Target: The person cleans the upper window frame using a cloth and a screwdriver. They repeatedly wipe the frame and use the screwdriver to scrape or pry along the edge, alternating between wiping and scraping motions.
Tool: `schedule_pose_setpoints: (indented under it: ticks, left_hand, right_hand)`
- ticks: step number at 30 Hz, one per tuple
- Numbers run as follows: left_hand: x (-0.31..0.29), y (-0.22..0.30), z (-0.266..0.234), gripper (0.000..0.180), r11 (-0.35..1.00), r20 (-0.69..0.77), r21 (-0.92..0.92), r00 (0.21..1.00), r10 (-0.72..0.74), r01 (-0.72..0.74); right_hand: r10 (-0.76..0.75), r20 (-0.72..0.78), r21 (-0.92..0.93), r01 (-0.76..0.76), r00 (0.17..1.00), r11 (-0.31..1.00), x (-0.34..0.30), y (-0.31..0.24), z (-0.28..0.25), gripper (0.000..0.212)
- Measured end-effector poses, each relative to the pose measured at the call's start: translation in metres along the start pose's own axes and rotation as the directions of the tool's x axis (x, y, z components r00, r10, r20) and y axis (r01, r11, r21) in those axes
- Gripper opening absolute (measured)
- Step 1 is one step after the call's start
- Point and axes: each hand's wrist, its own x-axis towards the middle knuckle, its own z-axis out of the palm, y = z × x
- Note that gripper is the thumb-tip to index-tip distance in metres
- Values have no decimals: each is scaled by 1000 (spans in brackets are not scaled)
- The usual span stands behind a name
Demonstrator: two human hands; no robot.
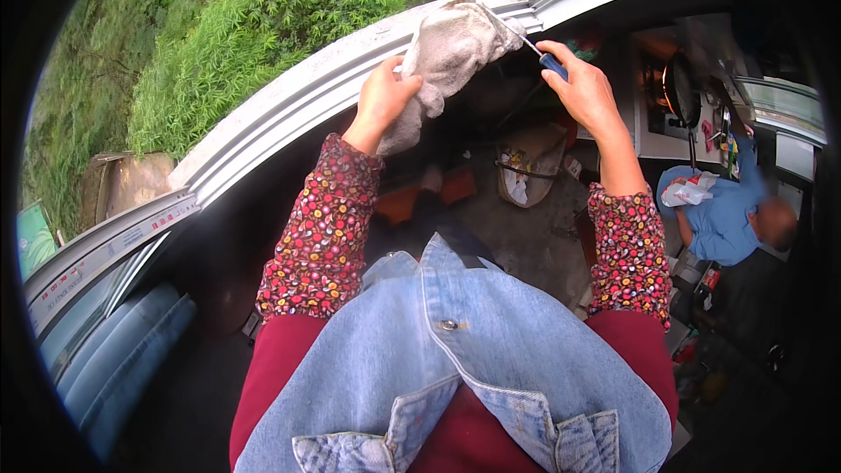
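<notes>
A grey-white cloth [451, 45] lies bunched over the white window track [315, 79], and part of it hangs down on my side. My left hand [385, 103] is closed on the cloth's left edge. In my right hand [580, 88] is a screwdriver [552, 64] with a dark blue handle, gripped between thumb and fingers. Its thin metal shaft points up and left to the cloth at the track. The tip is hard to make out against the cloth.
Green bushes [272, 26] grow outside the window. Below stands a basket-like container [531, 162] with papers in it. At right, a person in a blue shirt [731, 219] is near a dark pan [680, 92]. Glass panes [123, 342] stand at lower left.
</notes>
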Motion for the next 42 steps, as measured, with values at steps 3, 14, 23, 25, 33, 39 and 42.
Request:
schedule_pose_setpoints:
  ticks: [3,14,23,25,33,39,42]
  left_hand:
    - [-9,5,10,52,995,-75,94,996,39,-32]
    - [-49,13,21,33,807,51,443,910,412,-390]
    - [-54,4,-70,32,821,-417,570,849,325,-35]
    - [-53,14,-75,27,784,-352,620,883,312,-30]
    - [-26,-21,-43,22,595,-70,774,906,418,-215]
    - [-16,-13,-50,26,657,-1,708,930,367,-258]
    - [-18,-16,-43,28,684,-41,687,927,374,-245]
  right_hand:
    - [-124,85,-267,142,989,953,9,-1,4,34]
    - [-472,194,-611,482,860,628,27,-37,69,23]
    - [-686,178,-456,677,705,577,51,-76,60,16]
    - [-633,250,-480,661,733,577,70,-82,46,18]
    - [-450,449,-456,631,772,627,112,-89,26,28]
    - [-407,508,-313,603,759,734,119,-90,36,28]
    - [-381,543,-202,557,748,806,117,-96,52,30]
